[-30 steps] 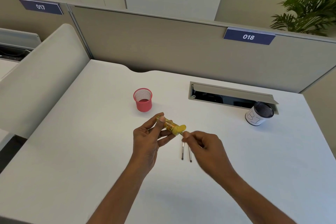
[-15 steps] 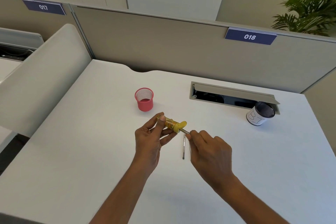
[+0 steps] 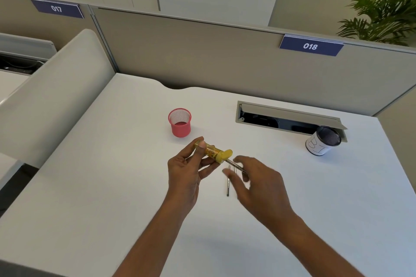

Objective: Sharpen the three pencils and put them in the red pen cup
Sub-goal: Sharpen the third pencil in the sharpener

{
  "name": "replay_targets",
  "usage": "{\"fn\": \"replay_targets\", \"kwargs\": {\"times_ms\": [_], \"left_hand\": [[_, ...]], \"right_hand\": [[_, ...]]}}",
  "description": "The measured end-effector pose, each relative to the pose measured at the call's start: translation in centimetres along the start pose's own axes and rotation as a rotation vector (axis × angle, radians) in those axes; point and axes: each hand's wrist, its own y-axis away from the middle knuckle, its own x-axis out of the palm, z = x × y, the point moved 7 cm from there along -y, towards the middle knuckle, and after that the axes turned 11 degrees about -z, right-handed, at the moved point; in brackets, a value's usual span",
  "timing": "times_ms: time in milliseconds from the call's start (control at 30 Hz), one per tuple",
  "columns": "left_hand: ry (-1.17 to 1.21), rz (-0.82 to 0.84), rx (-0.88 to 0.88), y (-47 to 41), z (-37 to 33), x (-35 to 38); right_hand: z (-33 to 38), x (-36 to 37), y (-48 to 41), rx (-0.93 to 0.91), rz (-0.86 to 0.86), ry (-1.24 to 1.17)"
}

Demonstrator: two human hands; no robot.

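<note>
My left hand (image 3: pixel 188 170) grips a yellow pencil sharpener (image 3: pixel 213 153) above the white desk (image 3: pixel 112 186). One pencil (image 3: pixel 236 166) sticks out of the sharpener's right end. My right hand (image 3: pixel 258 184) is blurred, its fingers spread around that pencil without pinching it. Two more pencils lie on the desk under my hands: one (image 3: pixel 228 183) shows in full, the other (image 3: pixel 235 170) is mostly hidden by my right hand. The red mesh pen cup (image 3: pixel 180 127) stands upright behind my left hand, with nothing visible in it.
A white cup with a black mesh inside (image 3: pixel 323 143) stands at the right, beside an open cable hatch (image 3: pixel 288 117) in the desk. Beige partitions (image 3: pixel 202 51) close off the back and left. A plant (image 3: pixel 387 11) stands beyond the right corner.
My right hand was pinching the pencil at the sharpener; now its fingers have spread and it has shifted slightly right. The left hand and sharpener stayed in place.
</note>
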Motion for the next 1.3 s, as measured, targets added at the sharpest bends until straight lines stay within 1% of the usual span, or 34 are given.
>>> {"fn": "replay_targets", "kwargs": {"times_ms": [33,67,100,167,200,267,333,400,467,567,600,633,667,700,733,767,800,833,900,933,967,1000,1033,1100,1133,1167,1233,1300], "left_hand": [[0.000,-0.004,-0.005,0.0,0.0,0.0],[-0.002,-0.007,-0.010,0.0,0.1,0.0],[-0.005,-0.007,-0.014,0.0,0.1,0.0],[-0.006,-0.001,-0.020,0.2,0.2,-0.1],[-0.005,0.003,-0.022,0.3,0.3,-0.2],[-0.009,0.011,-0.017,0.3,0.3,-0.3],[-0.025,0.018,-0.001,0.2,0.2,-0.4],[-0.036,0.032,0.014,0.1,0.0,-0.4],[-0.045,0.049,0.022,0.0,-0.2,-0.3],[-0.056,0.075,0.024,-0.1,-0.3,-0.3],[-0.062,0.085,0.023,-0.1,-0.3,-0.3],[-0.070,0.095,0.022,-0.1,-0.3,-0.3],[-0.076,0.104,0.020,-0.1,-0.3,-0.3],[-0.078,0.110,0.017,-0.1,-0.3,-0.3],[-0.076,0.111,0.014,0.0,-0.3,-0.2],[-0.070,0.106,0.010,0.0,-0.3,-0.2],[-0.062,0.095,0.007,0.0,-0.2,-0.3],[-0.052,0.083,0.003,0.0,-0.1,-0.3],[-0.040,0.052,-0.004,0.0,0.2,-0.4],[-0.037,0.037,-0.010,0.1,0.4,-0.4],[-0.034,0.024,-0.018,0.1,0.5,-0.4],[-0.030,0.013,-0.025,0.2,0.7,-0.4],[-0.027,0.006,-0.030,0.3,0.8,-0.4],[-0.024,0.006,-0.033,0.3,0.9,-0.4],[-0.024,0.012,-0.031,0.3,1.0,-0.4],[-0.025,0.018,-0.027,0.3,0.9,-0.3],[-0.030,0.028,-0.016,0.2,0.9,-0.3],[-0.039,0.040,-0.004,0.1,0.7,-0.3]], "right_hand": [[0.6,0.2,0.4,-0.182,-0.020,0.162],[0.8,0.5,0.7,-0.283,-0.033,0.258],[0.6,0.7,0.9,-0.337,-0.071,0.317],[0.5,0.6,0.8,-0.381,-0.132,0.373],[0.5,0.5,0.7,-0.373,-0.152,0.367],[0.5,0.4,0.8,-0.286,-0.168,0.273],[-0.1,0.4,0.8,-0.071,-0.150,0.071],[-1.0,0.8,0.8,0.216,-0.062,-0.165],[-1.7,1.7,0.9,0.497,0.095,-0.366],[-2.3,2.4,1.9,1.022,0.363,-0.707],[-2.2,2.6,2.5,1.172,0.453,-0.824],[-2.1,2.7,3.0,1.277,0.518,-0.915],[-2.0,2.7,3.2,1.332,0.561,-0.972],[-1.9,2.7,3.4,1.347,0.586,-0.999],[-1.7,2.7,3.3,1.324,0.596,-0.993],[-1.7,2.6,3.1,1.255,0.577,-0.935],[-1.9,2.5,2.7,1.124,0.519,-0.825],[-2.2,2.2,2.0,0.931,0.416,-0.673],[-1.5,0.9,0.8,0.411,0.157,-0.287],[-0.7,0.5,0.7,0.156,0.084,-0.084],[-0.1,0.5,0.9,-0.056,0.041,0.084],[0.2,0.6,1.2,-0.213,0.015,0.199],[0.4,0.8,1.3,-0.317,-0.028,0.278],[0.4,0.9,1.2,-0.397,-0.090,0.357],[0.4,0.8,1.1,-0.379,-0.106,0.352],[0.3,0.8,1.1,-0.320,-0.118,0.312],[-0.3,0.6,1.1,-0.086,-0.107,0.099],[-1.3,1.0,0.9,0.232,-0.026,-0.171]]}}
